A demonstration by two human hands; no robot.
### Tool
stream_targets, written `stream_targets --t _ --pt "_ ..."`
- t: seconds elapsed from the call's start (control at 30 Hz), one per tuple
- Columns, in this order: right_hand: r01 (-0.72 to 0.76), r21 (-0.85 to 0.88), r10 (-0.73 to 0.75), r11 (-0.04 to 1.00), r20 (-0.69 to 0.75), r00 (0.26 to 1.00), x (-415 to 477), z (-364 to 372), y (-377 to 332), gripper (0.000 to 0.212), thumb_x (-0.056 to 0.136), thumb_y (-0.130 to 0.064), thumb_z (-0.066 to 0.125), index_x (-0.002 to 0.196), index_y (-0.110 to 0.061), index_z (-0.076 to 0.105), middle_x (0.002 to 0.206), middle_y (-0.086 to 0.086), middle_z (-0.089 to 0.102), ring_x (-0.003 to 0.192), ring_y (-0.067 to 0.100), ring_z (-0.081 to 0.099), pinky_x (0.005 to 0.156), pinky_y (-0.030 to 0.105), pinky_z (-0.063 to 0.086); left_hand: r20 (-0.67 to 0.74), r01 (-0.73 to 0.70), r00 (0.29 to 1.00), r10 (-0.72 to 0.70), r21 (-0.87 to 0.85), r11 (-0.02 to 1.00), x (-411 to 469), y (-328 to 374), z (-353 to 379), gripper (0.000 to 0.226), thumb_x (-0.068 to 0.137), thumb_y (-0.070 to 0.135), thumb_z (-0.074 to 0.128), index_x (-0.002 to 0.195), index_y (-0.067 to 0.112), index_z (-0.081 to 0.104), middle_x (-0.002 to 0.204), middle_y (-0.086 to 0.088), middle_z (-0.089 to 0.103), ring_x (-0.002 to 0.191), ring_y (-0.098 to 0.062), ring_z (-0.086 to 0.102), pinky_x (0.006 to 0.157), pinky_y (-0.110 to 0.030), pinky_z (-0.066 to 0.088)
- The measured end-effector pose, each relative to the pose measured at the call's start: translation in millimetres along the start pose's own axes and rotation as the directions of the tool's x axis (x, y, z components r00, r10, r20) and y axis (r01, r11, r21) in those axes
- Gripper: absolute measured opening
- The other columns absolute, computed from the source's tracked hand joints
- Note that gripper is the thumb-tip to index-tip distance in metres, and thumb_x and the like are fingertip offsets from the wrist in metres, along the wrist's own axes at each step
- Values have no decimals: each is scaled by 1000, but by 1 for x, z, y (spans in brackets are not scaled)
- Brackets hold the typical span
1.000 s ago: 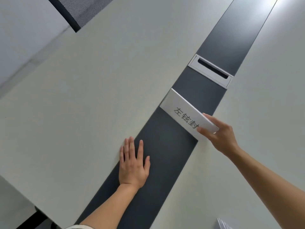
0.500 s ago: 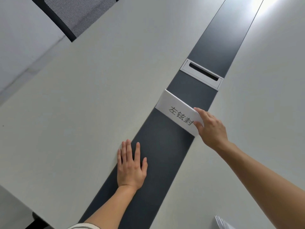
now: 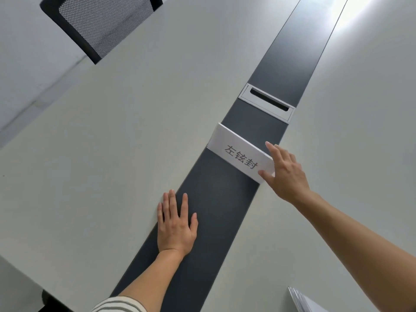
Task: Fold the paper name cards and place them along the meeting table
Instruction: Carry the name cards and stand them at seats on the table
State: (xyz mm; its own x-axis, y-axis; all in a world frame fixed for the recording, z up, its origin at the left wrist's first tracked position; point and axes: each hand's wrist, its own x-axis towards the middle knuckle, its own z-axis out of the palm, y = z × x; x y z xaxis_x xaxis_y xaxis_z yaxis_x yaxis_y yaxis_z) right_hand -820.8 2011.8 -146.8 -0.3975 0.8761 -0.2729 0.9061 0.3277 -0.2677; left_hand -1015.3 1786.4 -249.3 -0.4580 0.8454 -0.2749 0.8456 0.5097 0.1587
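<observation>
Folded name card upright across the dark centre strip of the tabletop, printed face toward the wearer. At its right end, right grip pinching it, thumb on the printed face, fingers over the top fold. Left of that grip and nearer, left grip spread flat, palm down, half on the strip. Just beyond the right grip, grey cable hatch. Near its forearm, paper stack. Well beyond the left grip, mesh chair.
</observation>
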Motion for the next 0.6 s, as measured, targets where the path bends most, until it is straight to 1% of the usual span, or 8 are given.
stream_targets --t 0.1,0.2,0.27,0.33,0.4,0.43,0.5,0.6 --pt "3 36 0 999 -84 996 -31 -14 7 69 88 -30 63 147 -20 30 146 10 45 129 31 44 101 47 43 18 3 1000 -3 11 1000 -1 1 -1 69 96 50 5 147 12 30 156 -23 25 146 -37 18 117 -48 14" --pt "-22 76 26 997 -62 998 -75 -30 23 47 90 -32 61 135 -22 50 132 3 60 119 24 55 96 40 46 28 21 999 -21 17 1000 -1 8 -10 60 97 43 24 148 12 30 157 -23 22 147 -38 14 119 -49 17" --pt "-71 137 76 988 -30 997 -109 -35 39 37 89 -34 62 124 -24 61 120 -2 68 110 18 62 93 34 48 78 16 997 -13 -44 999 -2 18 -22 55 98 35 35 148 14 31 158 -21 20 148 -35 12 119 -46 15" --pt "-130 205 136 970 -13 991 -145 -39 57 31 87 -34 65 116 -26 65 109 -5 72 103 13 66 90 33 49 80 -81 992 95 -156 984 -9 36 -38 48 96 29 43 141 14 42 151 -15 38 142 -29 28 116 -40 24" --pt "-189 256 196 948 0 981 -182 -40 75 29 85 -37 66 112 -28 67 103 -7 74 98 9 67 90 35 51 78 -202 969 236 -309 930 -28 62 -52 42 95 30 47 133 15 51 136 -5 54 127 -21 46 108 -35 36" --pt "-217 277 226 936 0 974 -200 -41 84 29 84 -39 66 111 -28 68 101 -8 74 95 8 68 90 35 52 94 -246 949 302 -378 892 -41 76 -57 42 94 35 48 132 17 52 133 -1 56 123 -17 49 104 -33 39" --pt "-263 319 273 910 13 962 -236 -42 105 38 80 -52 63 110 -29 68 100 -10 74 93 4 67 90 36 53 155 -319 886 437 -480 817 -70 104 -65 51 91 51 47 134 23 49 134 6 54 123 -11 48 103 -31 40" --pt "-300 383 299 874 62 952 -289 -43 134 68 65 -82 51 113 -37 65 105 -17 70 101 -2 63 92 31 50 269 -442 717 643 -538 718 -113 139 -72 74 80 71 48 143 34 34 146 13 41 134 -7 37 110 -30 31"
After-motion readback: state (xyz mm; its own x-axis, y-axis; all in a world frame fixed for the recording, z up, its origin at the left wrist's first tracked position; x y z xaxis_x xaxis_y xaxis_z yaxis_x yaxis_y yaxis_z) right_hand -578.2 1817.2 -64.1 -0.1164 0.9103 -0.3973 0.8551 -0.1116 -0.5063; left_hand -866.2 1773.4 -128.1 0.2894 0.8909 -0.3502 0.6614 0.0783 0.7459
